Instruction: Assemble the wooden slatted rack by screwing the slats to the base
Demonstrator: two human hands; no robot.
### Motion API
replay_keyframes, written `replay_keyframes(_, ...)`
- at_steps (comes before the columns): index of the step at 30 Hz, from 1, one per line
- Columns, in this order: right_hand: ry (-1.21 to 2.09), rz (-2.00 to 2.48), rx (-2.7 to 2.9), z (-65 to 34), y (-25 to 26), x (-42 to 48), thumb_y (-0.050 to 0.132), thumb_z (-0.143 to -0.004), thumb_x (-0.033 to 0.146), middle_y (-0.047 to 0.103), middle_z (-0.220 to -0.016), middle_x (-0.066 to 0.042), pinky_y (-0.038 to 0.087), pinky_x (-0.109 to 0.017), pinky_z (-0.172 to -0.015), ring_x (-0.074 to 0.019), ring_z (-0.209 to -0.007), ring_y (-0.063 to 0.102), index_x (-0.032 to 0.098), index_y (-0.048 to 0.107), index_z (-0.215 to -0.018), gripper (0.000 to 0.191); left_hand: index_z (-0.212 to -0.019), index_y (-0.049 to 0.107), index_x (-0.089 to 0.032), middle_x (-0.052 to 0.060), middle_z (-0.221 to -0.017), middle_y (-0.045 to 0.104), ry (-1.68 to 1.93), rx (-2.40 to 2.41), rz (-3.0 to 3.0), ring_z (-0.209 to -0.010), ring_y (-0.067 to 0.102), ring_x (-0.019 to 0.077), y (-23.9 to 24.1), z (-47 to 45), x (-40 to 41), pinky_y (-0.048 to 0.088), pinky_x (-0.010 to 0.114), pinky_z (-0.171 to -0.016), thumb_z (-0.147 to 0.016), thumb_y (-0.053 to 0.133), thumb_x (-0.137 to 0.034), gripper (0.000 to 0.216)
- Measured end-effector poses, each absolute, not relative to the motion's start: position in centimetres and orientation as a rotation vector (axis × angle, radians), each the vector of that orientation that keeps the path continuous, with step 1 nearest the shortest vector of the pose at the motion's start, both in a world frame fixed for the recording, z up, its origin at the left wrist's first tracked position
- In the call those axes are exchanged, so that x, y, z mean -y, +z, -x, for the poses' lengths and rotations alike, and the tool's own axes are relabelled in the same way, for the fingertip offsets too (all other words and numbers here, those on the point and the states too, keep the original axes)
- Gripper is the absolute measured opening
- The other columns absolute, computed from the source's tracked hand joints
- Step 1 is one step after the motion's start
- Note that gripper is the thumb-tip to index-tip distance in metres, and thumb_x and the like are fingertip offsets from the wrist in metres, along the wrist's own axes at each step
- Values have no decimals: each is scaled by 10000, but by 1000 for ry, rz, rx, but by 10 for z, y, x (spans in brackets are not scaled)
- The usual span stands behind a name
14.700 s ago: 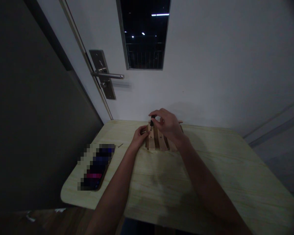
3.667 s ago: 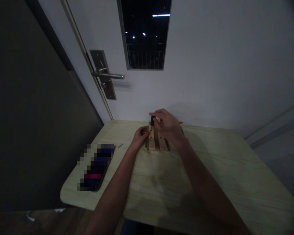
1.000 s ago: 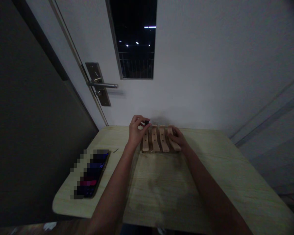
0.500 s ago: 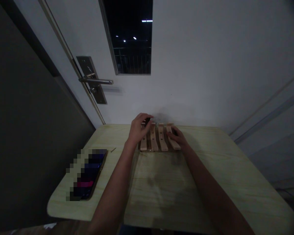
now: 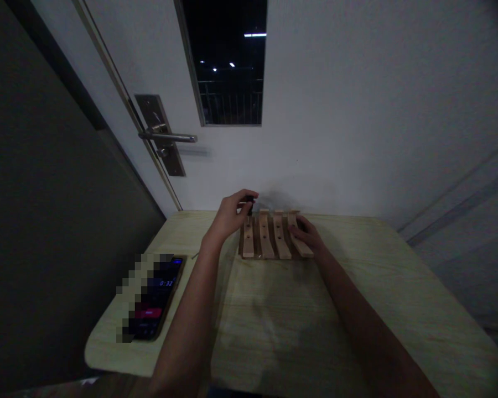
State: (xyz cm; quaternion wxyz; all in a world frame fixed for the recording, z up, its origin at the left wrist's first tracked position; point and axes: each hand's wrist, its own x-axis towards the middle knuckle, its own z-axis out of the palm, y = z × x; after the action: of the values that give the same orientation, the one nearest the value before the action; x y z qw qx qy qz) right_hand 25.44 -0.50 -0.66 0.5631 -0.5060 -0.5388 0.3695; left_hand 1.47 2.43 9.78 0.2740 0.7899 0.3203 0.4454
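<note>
A small wooden rack of several parallel slats (image 5: 269, 241) lies flat at the far side of the pale table (image 5: 274, 309). My left hand (image 5: 230, 213) hovers over the rack's far left corner, fingers pinched round a small dark tool (image 5: 249, 200) held upright above the leftmost slat. My right hand (image 5: 309, 235) rests on the rightmost slat, fingers pressed down flat on it. Small holes show along the slats.
A phone (image 5: 155, 298) with a lit screen lies near the table's left edge, and a small thin screw or nail (image 5: 194, 255) sits beside it. A white door with a metal lever handle (image 5: 168, 136) and a dark window pane (image 5: 228, 61) stands just behind the table.
Earlier my right hand held the dark tool over the tilted rack while my left steadied it. Now the rack lies flat, the tool is in my left hand, and my right presses the right slat.
</note>
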Motion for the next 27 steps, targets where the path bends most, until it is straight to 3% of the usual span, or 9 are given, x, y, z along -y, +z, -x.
replay_keyframes(5,862,1190,1281,-256,-9,5,696,-593,542,639,-952,-71,454,-387,-789,-240,-878,576,214,597,-942,489,-985,661,-215,43,-969,605,1256,-998,-2326,-839,590,122,106,-10,-23,528,253,-713,-793,622,-247,199)
replay_keyframes(9,849,1203,1289,-257,-8,6,688,-607,541,638,-977,-75,453,-395,-806,-251,-907,575,216,605,-974,497,-895,692,-205,25,-848,556,1283,-1072,-2351,-699,549,88,109,-9,-24,527,233,-652,-755,674,-244,146)
replay_keyframes(12,875,1212,1302,-257,-5,7,688,-607,537,637,-994,-73,456,-389,-808,-242,-902,575,222,597,-992,506,-931,683,-195,30,-854,575,1236,-1015,-2338,-744,578,91,111,-8,-22,551,222,-679,-789,614,-172,159)
replay_keyframes(16,879,1225,1309,-256,-2,8,682,-614,535,642,-956,-66,466,-375,-782,-231,-875,580,217,591,-961,479,-1083,623,-184,53,-980,646,1233,-988,-2307,-838,626,110,112,-6,-19,576,270,-773,-781,539,-56,339)
replay_keyframes(19,865,1221,1299,-254,-1,9,677,-613,539,644,-914,-62,470,-372,-758,-228,-842,578,220,588,-926,456,-1018,652,-162,61,-967,680,1220,-1044,-2305,-846,647,129,111,-5,-19,578,324,-824,-772,499,-20,323)
replay_keyframes(27,842,1236,1301,-255,-4,8,688,-594,555,651,-950,-73,469,-393,-793,-249,-899,581,215,594,-930,488,-883,687,-175,38,-932,560,1285,-968,-2279,-748,609,90,111,-10,-21,597,245,-683,-734,668,-164,151)
